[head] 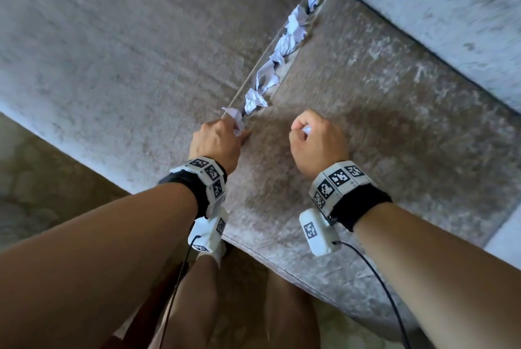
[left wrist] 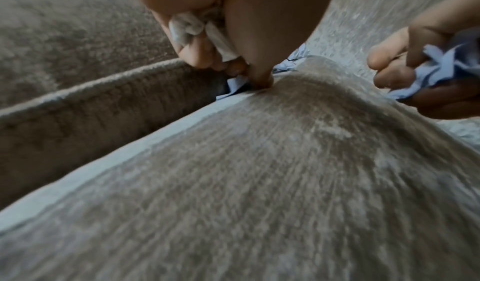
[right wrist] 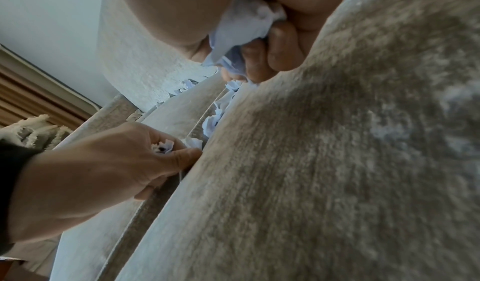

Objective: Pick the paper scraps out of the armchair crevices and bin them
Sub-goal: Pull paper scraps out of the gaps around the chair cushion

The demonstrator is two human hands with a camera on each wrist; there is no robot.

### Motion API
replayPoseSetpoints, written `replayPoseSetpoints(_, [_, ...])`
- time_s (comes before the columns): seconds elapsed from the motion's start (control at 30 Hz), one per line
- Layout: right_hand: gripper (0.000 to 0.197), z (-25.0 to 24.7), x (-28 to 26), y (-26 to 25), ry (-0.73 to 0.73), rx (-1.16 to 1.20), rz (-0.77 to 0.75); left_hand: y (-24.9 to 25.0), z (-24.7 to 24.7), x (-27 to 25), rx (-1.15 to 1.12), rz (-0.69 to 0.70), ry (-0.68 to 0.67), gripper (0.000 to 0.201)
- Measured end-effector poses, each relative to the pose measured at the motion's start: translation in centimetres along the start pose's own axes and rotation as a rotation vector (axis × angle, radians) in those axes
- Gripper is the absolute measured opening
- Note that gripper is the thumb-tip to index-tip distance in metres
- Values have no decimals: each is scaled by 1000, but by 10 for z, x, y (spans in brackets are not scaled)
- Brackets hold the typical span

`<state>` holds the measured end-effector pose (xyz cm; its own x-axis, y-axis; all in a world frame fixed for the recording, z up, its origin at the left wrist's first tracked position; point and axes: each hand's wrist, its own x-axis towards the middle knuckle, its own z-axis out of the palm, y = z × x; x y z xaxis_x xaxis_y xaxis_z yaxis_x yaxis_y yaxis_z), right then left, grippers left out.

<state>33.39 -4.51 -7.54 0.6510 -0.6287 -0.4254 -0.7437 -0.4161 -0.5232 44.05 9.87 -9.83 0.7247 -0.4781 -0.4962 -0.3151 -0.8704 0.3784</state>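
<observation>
Several crumpled white paper scraps (head: 284, 44) line the crevice between the grey armrest (head: 127, 52) and the seat cushion (head: 380, 123). My left hand (head: 222, 137) is at the near end of the crevice, fingers curled round a crumpled scrap (left wrist: 193, 30), its thumb tip pushed into the gap by another scrap (left wrist: 235, 85). My right hand (head: 313, 137) hovers over the cushion as a fist, gripping a wad of paper (right wrist: 241, 33) that also shows in the left wrist view as the paper wad (left wrist: 441, 67).
The armchair backrest (head: 437, 10) rises at the far right. A patterned floor (head: 33, 179) shows at the left, beside the chair. My legs (head: 225, 306) stand against the cushion's front edge. No bin is in view.
</observation>
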Motion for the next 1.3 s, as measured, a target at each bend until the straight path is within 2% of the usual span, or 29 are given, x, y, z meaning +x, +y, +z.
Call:
replayPoseSetpoints(0.17, [14, 1, 6, -2, -18, -2, -48, -7, 7, -1, 83, 58, -12, 4])
replayPoseSetpoints(0.27, [11, 4, 10, -8, -29, -15, -61, -10, 6, -4, 67, 94, 6, 8])
replayPoseSetpoints(0.33, [10, 7, 11, -12, -43, -45, -66, -11, 4, -5, 29, 66, 23, 8])
replayPoseSetpoints(0.43, [7, 11, 13, -19, -79, -75, -53, -11, 2, -8, -23, 28, 41, 30])
replayPoseSetpoints(0.57, [6, 17, 20, -28, -62, -103, -61, -13, -9, -6, -151, -50, 5, 8])
replayPoseSetpoints(0.63, [9, 20, 24, -35, -60, -130, -79, -17, -21, -2, -200, -88, 23, 16])
replayPoseSetpoints(0.73, [13, 21, 32, -46, -37, -119, -63, -20, -40, 3, -246, -62, 47, 21])
replayPoseSetpoints(0.83, [16, 17, 38, -58, -70, -132, -17, -20, -55, 8, -285, -1, 21, 8])
replayPoseSetpoints(0.97, [28, 18, 46, -75, -135, -167, 17, -19, -69, 21, -306, 40, 22, 25])
replayPoseSetpoints(1.13, [35, 32, 47, -79, -163, -267, -10, -21, -74, 33, -274, 7, 9, 13])
replayPoseSetpoints(1.3, [28, 47, 46, -70, -202, -351, -13, -21, -62, 39, -223, -40, 12, 26])
